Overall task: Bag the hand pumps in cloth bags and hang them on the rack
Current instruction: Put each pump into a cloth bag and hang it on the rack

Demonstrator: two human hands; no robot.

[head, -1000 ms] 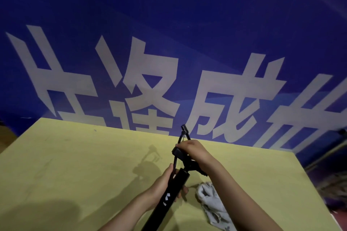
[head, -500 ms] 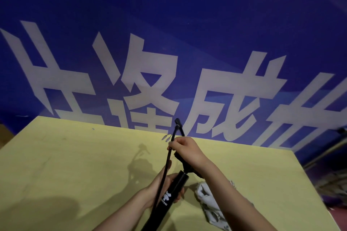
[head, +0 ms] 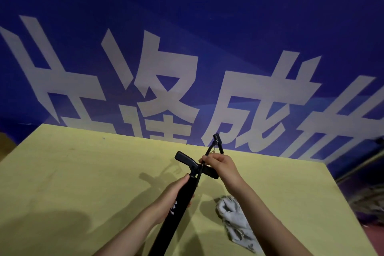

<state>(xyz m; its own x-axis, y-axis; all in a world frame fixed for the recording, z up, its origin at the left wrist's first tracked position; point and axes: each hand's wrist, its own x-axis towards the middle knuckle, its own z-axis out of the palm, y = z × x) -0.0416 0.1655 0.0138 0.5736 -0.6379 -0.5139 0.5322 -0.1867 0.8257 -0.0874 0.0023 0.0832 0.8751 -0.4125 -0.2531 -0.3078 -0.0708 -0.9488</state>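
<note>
Big blue banner (head: 207,37) with white lettering behind a yellow-green table (head: 83,172). Left hand (head: 174,195) gripped the black hand pump (head: 178,206) barrel, held tilted above the table, while the right hand (head: 220,165) pinched its hose (head: 208,150) near the T-handle (head: 187,159). Crumpled grey cloth bag (head: 234,218) lay just right of it.

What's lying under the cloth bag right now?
The cloth bag lies crumpled on the yellow table. Only tabletop shows around it; anything beneath its folds is covered.
</note>
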